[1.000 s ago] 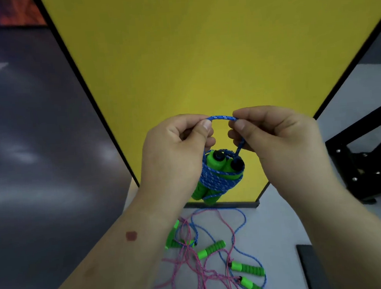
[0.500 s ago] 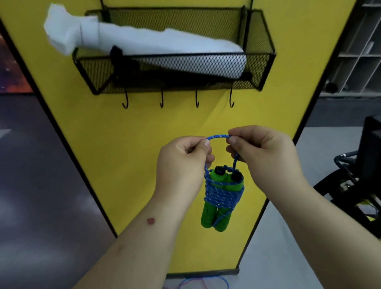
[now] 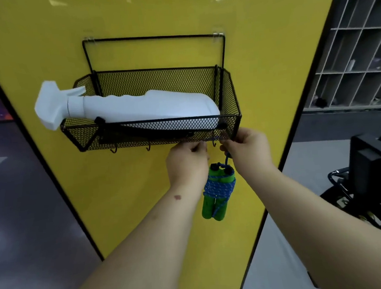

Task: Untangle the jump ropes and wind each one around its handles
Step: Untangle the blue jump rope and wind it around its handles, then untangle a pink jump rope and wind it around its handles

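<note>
Both hands, the left hand [image 3: 187, 160] and right hand [image 3: 245, 148], pinch the blue rope loop [image 3: 227, 158] to hang the wound jump rope [image 3: 218, 191] on a hook [image 3: 214, 144] under the wire basket [image 3: 232, 95].

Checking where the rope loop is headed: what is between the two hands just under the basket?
In the head view, a small black hook hangs from the wire basket between the left hand and right hand.
</note>
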The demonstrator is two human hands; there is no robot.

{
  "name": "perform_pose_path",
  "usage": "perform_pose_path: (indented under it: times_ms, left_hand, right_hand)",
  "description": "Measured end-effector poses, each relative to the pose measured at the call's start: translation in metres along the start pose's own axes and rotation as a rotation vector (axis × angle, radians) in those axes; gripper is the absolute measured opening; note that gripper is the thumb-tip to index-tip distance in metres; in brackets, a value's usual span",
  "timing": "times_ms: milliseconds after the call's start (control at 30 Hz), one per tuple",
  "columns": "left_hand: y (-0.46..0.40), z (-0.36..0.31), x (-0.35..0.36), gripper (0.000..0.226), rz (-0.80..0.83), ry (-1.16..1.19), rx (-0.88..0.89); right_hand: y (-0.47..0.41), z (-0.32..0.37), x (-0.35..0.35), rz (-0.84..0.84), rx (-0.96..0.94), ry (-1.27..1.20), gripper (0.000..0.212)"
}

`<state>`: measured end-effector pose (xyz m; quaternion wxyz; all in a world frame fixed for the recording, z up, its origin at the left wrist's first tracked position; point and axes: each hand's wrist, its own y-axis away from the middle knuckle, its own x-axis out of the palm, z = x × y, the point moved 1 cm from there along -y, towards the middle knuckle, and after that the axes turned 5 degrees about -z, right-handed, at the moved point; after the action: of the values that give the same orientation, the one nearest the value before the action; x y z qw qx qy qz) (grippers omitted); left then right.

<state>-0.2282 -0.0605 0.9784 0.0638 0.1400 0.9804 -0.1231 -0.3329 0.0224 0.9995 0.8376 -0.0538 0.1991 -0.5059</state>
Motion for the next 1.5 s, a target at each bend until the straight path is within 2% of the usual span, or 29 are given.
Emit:
perform_pose_path:
  times_ms: [133, 233, 333, 500, 600, 700, 800, 900, 1067, 1333, 1500]
  left_hand:
    - [-0.003, 0.011, 0.012, 0.033, 0.021, 0.017, -0.096]
    - [-0.001, 0.022, 0.018, 0.020, 0.054, 0.137, -0.184]
    - [0.002, 0.029, 0.016, 0.014, 0.075, 0.171, -0.197]
    - [0.018, 0.033, -0.012, 0.018, 0.017, -0.132, 0.024]
    - [0.035, 0.043, -0.036, 0.015, 0.020, -0.291, 0.164]
    - [0.051, 0.065, -0.057, 0.017, 0.012, -0.498, 0.401]
    - [0.068, 0.093, -0.079, 0.042, 0.001, -0.712, 0.568]
    - [0.087, 0.131, -0.103, 0.065, -0.001, -0.901, 0.589]
    - [0.125, 0.240, -0.134, 0.073, 0.042, -1.032, 0.530]
    - [0.212, 0.500, -0.128, 0.080, 0.123, -1.117, 0.378]
    - [0.272, 0.642, -0.121, 0.082, 0.194, -1.129, 0.314]
  right_hand:
    - [-0.004, -0.017, 0.003, 0.027, 0.063, 0.044, 0.019]
    - [-0.003, -0.028, 0.005, 0.070, 0.070, 0.083, 0.016]
    - [0.000, -0.030, 0.005, 0.092, 0.051, 0.133, 0.013]
    - [0.022, -0.027, -0.001, 0.009, -0.039, 0.283, 0.011]
    - [0.052, -0.025, 0.000, -0.029, -0.212, 0.384, 0.016]
    - [0.086, -0.036, 0.015, 0.006, -0.443, 0.471, 0.020]
    - [0.118, -0.056, 0.034, 0.097, -0.606, 0.609, 0.036]
    - [0.151, -0.086, 0.053, 0.171, -0.630, 0.778, 0.058]
    - [0.217, -0.175, 0.095, 0.279, -0.590, 0.867, 0.067]
    - [0.333, -0.404, 0.183, 0.467, -0.429, 0.949, 0.072]
    - [0.406, -0.539, 0.214, 0.552, -0.363, 0.987, 0.073]
